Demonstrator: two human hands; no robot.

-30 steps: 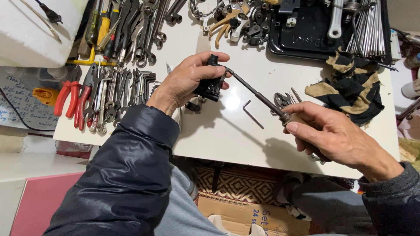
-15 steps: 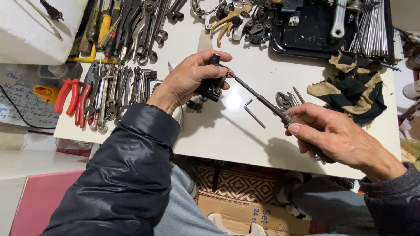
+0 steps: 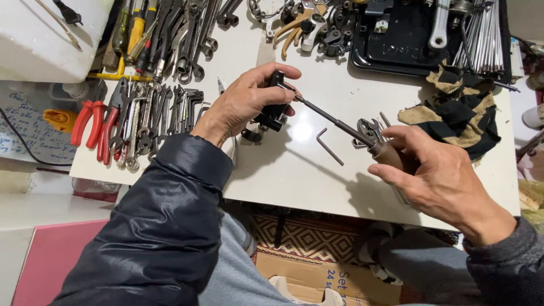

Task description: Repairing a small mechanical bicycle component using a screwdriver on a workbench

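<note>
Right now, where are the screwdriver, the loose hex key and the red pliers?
screwdriver (image 3: 328,118), head view, middle of its dark shaft.
hex key (image 3: 330,148), head view, its long arm on the table.
red pliers (image 3: 90,122), head view, a red handle.

Single head-worn view, looking steeply down from above the seated lap onto a white table (image 3: 283,170), close enough that both forearms fill the lower half. Facing toward twelve o'clock, where a black tray (image 3: 396,51) and rows of wrenches (image 3: 170,107) run off the top edge. Left hand (image 3: 243,102) just left of centre, at about eleven o'clock; right hand (image 3: 436,175) at four o'clock. Knees and a cardboard box (image 3: 323,280) at six o'clock. No second view to share any part with.
</note>
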